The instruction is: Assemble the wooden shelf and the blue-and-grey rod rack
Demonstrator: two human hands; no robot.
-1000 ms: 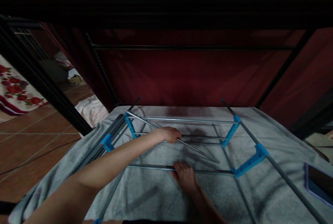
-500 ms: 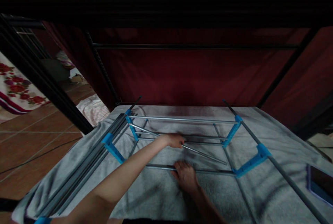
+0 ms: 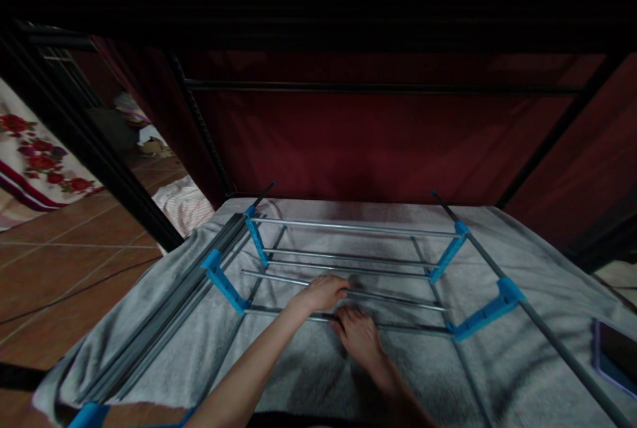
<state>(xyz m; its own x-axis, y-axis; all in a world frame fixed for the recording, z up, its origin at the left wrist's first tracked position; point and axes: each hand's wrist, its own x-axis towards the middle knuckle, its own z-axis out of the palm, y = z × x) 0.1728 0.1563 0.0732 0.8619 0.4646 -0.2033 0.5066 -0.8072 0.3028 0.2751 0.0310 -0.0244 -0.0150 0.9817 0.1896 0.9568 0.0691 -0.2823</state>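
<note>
My left hand [image 3: 322, 294] is closed around the middle of a loose thin metal tube [image 3: 398, 300], which lies nearly parallel to the rack's crossbars. Close beside it, my right hand [image 3: 359, 335] has its fingers curled over the nearest crossbar [image 3: 413, 328] of the rack. That crossbar spans two blue plastic brackets, a left one [image 3: 226, 287] and a right one [image 3: 485, 318]. Farther back, another pair of blue brackets carries several metal crossbars [image 3: 358, 225]. Long grey poles [image 3: 557, 342] run through the brackets on each side.
A bundle of grey tubes [image 3: 164, 312] lies along the left side of the grey blanket [image 3: 298, 375]. A phone [image 3: 614, 352] rests at the right. Dark posts [image 3: 99, 156] and a red curtain [image 3: 358, 142] surround the blanket. Tiled floor [image 3: 74, 269] shows at left.
My left hand has brought the loose tube nearer to me and turned it from slanted to almost parallel with the crossbars. My right hand stays on the nearest crossbar.
</note>
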